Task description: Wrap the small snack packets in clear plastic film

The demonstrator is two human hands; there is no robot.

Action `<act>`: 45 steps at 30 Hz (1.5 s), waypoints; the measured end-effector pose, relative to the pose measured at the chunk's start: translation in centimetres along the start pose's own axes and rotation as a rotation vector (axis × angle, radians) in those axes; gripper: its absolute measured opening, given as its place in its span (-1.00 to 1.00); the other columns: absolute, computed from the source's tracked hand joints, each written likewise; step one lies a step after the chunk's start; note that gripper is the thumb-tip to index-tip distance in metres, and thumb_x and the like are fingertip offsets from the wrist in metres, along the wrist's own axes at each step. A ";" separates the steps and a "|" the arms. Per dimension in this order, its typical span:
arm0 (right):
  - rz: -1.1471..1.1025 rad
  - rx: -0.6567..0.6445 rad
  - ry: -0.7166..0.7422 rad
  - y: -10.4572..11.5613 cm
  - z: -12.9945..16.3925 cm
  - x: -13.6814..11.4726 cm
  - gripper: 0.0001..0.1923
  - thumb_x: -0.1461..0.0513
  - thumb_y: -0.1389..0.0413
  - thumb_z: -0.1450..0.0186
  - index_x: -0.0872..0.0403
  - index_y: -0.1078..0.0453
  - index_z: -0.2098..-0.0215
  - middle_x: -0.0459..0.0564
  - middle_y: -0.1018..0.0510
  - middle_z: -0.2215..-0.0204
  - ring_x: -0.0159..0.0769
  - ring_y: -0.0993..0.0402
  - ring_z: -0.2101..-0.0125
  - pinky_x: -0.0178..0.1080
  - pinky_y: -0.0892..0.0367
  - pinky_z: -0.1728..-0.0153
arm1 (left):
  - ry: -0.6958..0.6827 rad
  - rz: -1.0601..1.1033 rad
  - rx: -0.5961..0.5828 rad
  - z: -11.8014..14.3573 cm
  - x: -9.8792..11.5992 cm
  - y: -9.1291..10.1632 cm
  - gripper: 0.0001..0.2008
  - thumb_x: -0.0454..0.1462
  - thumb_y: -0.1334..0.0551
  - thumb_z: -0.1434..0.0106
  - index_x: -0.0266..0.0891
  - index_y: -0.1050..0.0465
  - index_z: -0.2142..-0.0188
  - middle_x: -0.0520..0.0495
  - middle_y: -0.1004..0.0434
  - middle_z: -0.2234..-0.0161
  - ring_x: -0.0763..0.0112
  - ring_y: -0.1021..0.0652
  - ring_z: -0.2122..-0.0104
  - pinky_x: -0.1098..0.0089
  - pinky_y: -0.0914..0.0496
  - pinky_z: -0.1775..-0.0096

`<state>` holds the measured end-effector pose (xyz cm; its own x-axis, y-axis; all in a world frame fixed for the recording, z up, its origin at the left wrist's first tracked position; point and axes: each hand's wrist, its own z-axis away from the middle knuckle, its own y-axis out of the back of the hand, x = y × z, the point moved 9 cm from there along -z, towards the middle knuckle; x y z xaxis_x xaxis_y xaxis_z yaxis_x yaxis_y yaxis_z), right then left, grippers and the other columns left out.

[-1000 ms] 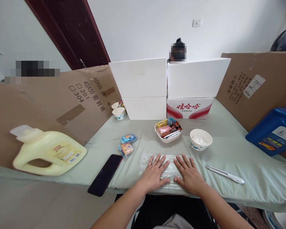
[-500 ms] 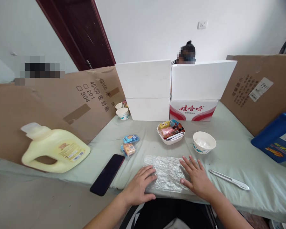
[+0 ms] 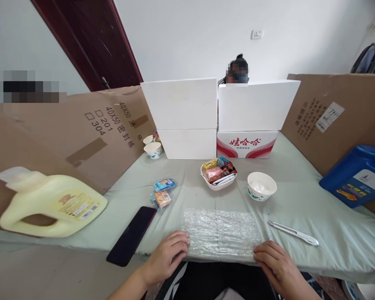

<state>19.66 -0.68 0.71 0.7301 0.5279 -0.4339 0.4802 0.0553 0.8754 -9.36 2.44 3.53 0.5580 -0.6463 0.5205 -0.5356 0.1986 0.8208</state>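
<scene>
A clear, crinkled plastic sheet (image 3: 220, 233) lies flat at the near edge of the table, between my two hands. My left hand (image 3: 168, 255) has its fingers closed on the sheet's left edge. At the lower right corner, my right hand (image 3: 276, 262) pinches the sheet with curled fingers; the thumb is mostly hidden. To the right of the sheet lies a white-handled utility knife (image 3: 293, 233). Just beyond the sheet stand a white bowl of packaged snacks (image 3: 218, 175) and a paper bowl (image 3: 261, 186) with something clear inside.
Left of the sheet are a dark phone (image 3: 133, 235), two snack packets (image 3: 162, 192) and a pale yellow jug (image 3: 56, 204). A blue jug (image 3: 356, 177) stands at the right. White boxes (image 3: 187, 116) and cardboard panels (image 3: 337, 121) border the table; a person (image 3: 238, 68) is behind.
My hands have moved from lying spread on the plastic sheet to its left edge and lower right corner, fingers now closed. The view has turned slightly to the right.
</scene>
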 end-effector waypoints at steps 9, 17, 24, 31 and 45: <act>-0.117 0.151 -0.266 1.3 -3.5 3.1 -0.72 0.10 0.16 -0.42 -0.02 -0.35 0.19 -0.01 -0.57 0.25 -0.21 -0.53 0.21 -0.18 -0.40 0.20 | 0.271 -0.043 0.112 -3.3 -3.9 1.3 -0.76 -0.25 0.02 -0.37 -0.16 -0.42 0.25 -0.01 -0.54 0.37 0.38 -0.55 0.38 0.42 -0.40 0.27; 0.291 0.072 -0.511 -0.4 -7.1 5.5 -0.73 0.17 0.19 -0.44 0.03 -0.32 0.17 0.00 -0.58 0.23 -0.22 -0.56 0.31 -0.28 -0.24 0.44 | 0.418 -0.459 0.085 -6.8 -7.9 0.0 -0.81 -0.31 -0.04 -0.37 -0.18 -0.42 0.17 -0.05 -0.59 0.23 0.33 -0.59 0.26 0.41 -0.38 0.24; 0.477 -0.022 -0.572 -0.9 -8.1 5.4 -0.71 0.20 0.21 -0.46 0.07 -0.31 0.24 0.02 -0.56 0.33 -0.22 -0.56 0.41 -0.29 -0.11 0.55 | 0.471 -0.553 0.022 -7.5 -8.4 -1.0 -0.84 -0.30 -0.08 -0.38 -0.21 -0.42 0.16 -0.11 -0.55 0.24 0.28 -0.57 0.32 0.39 -0.34 0.31; 0.493 -0.029 -0.579 -0.6 -8.7 5.4 -0.76 0.23 0.15 -0.43 0.10 -0.34 0.24 0.06 -0.55 0.40 -0.18 -0.54 0.47 -0.25 -0.18 0.52 | 0.515 -0.614 -0.015 -8.1 -7.5 -0.2 -0.84 -0.33 -0.08 -0.36 -0.26 -0.43 0.18 -0.13 -0.51 0.29 0.25 -0.54 0.35 0.33 -0.34 0.32; 0.273 -0.160 0.006 -6.0 -11.2 -1.3 -0.21 -0.17 0.14 -0.33 0.08 0.06 -0.37 0.08 0.00 -0.34 0.03 0.15 -0.33 0.15 0.18 -0.25 | 0.460 -0.575 0.197 -8.9 -1.4 -4.2 -0.64 -0.29 -0.15 -0.31 -0.23 -0.40 -0.09 -0.19 -0.41 -0.01 0.07 -0.39 0.07 0.11 -0.36 0.10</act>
<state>10.41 7.86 -1.57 0.8184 0.5465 -0.1774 0.1838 0.0435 0.9820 -2.27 9.11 1.42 0.9682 -0.2276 0.1042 -0.1594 -0.2397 0.9577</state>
